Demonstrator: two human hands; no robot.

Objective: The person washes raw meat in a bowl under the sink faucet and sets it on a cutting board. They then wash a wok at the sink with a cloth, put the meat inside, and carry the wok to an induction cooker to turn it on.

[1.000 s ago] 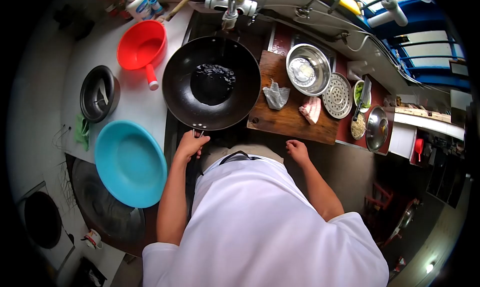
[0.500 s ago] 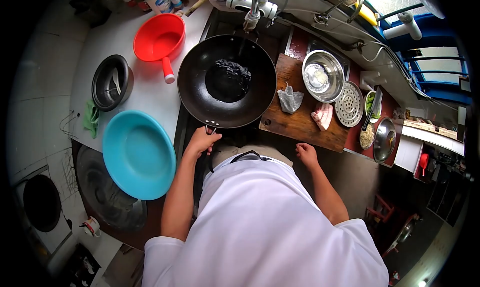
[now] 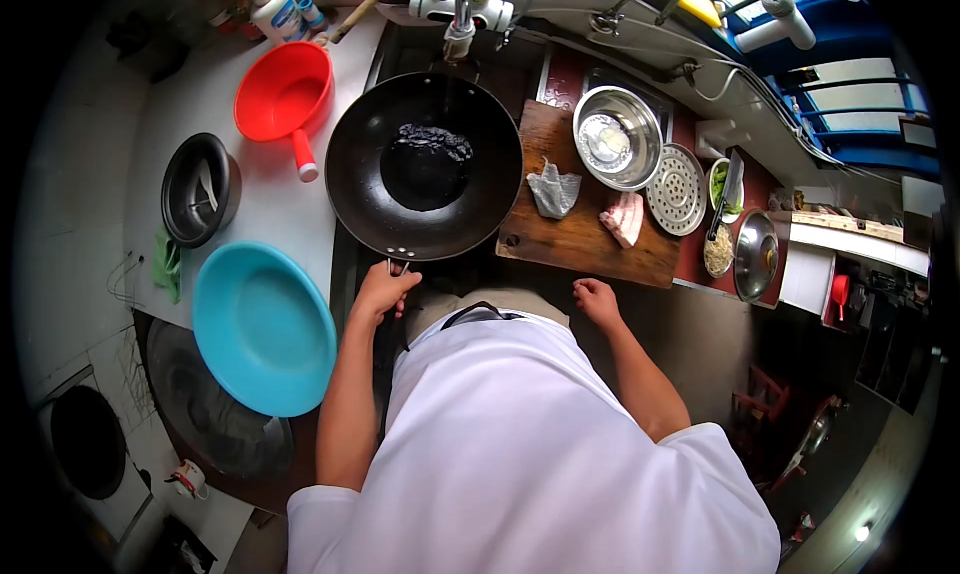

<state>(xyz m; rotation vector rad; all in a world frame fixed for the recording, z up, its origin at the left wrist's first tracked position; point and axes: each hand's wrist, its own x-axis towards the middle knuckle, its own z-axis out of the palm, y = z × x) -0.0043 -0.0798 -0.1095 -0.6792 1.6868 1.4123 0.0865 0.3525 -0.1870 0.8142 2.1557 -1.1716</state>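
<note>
My left hand (image 3: 383, 290) is closed round the loop handle of a black wok (image 3: 355, 179), which sits level over the sink. Water (image 3: 430, 174) lies in the bottom of the wok, rippled on its far side. Just beyond the wok's far rim is the tap (image 3: 459, 42). My right hand (image 3: 597, 300) hangs loosely curled, with nothing visible in it, near the front edge of a wooden chopping board (image 3: 570, 254). On that board are a crumpled plastic bag (image 3: 553, 191), a piece of pork (image 3: 624, 220) and a steel bowl (image 3: 648, 144).
Left of the wok stand a red ladle (image 3: 283, 89), a dark pot (image 3: 185, 204) and a turquoise basin (image 3: 265, 324). To the right are a perforated steamer plate (image 3: 676, 189), a cleaver (image 3: 733, 179) across small bowls, and a metal bowl (image 3: 750, 264).
The view has shifted slightly, so the worktop things appear farther left. My left hand keeps its grip on the wok, and my right hand stays curled.
</note>
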